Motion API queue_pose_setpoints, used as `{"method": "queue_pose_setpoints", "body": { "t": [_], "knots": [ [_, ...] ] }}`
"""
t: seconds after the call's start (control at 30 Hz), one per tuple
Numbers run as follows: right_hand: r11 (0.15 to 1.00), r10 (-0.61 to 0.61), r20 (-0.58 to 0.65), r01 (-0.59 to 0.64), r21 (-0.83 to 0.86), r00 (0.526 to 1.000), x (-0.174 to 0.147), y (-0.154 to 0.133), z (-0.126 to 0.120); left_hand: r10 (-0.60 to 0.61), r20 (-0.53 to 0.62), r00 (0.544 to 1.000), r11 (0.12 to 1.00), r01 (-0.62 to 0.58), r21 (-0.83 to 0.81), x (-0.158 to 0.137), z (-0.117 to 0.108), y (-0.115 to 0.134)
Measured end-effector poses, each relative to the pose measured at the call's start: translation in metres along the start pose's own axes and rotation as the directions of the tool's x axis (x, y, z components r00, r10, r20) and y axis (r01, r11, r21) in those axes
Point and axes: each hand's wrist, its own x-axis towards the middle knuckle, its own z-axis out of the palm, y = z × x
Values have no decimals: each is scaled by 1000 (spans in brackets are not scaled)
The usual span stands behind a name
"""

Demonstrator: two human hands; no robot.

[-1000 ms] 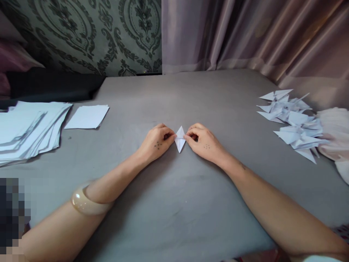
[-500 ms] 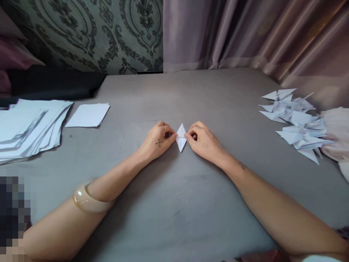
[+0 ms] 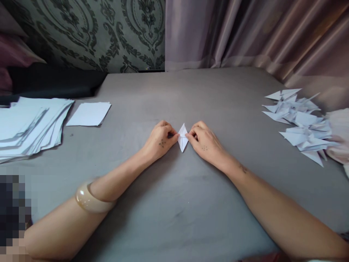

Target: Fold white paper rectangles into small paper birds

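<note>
A small white paper, folded into a diamond (image 3: 183, 140), lies between my two hands over the grey cloth surface (image 3: 152, 218). Its points face away from me and toward me, and a crease crosses its middle. My left hand (image 3: 163, 140) pinches the left corner between thumb and fingers. On the opposite corner, my right hand (image 3: 205, 142) has its thumb and fingertips closed. The fingertips behind the paper are partly hidden. A pale bangle (image 3: 94, 200) circles my left forearm.
At the left lie a spread stack of white sheets (image 3: 35, 123) and a smaller pile of square paper (image 3: 89, 114). Several pointed folded paper pieces (image 3: 302, 120) are heaped at the right beside a pale cloth bag (image 3: 339, 127). Black fabric (image 3: 54, 82) lies at the back left; curtains (image 3: 196, 32) hang behind.
The view has shifted slightly, so everything sits a little further right. Both hands keep their hold on the folded paper, with the left fingers slightly closer together.
</note>
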Motion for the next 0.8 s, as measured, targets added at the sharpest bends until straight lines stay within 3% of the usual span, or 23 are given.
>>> {"method": "queue_pose_setpoints", "body": {
  "t": [0.2, 0.3, 0.47, 0.63, 0.8],
  "knots": [
    [999, -22, -22, 22, -35, 1000, 0, 1, 1, 46, -24, 999, 997, -44, 65, -1, 2, -3],
    [1000, -8, -36, 7, -19, 999, 2, 4, -1, 162, -49, 986, 975, -153, 163, -2, 5, -5],
    [991, -123, -44, 125, 54, 991, 3, 12, -4, 389, 135, 912, 823, -409, 395, -7, 3, 0],
    [959, -277, -7, 276, -60, 961, -8, 12, -6, 355, 292, 888, 672, -459, 581, -17, -1, 12],
    [867, -347, 82, 353, -351, 934, -19, 7, -11, 283, 272, 920, 706, -392, 590, -25, -3, 14]
  ]
}}
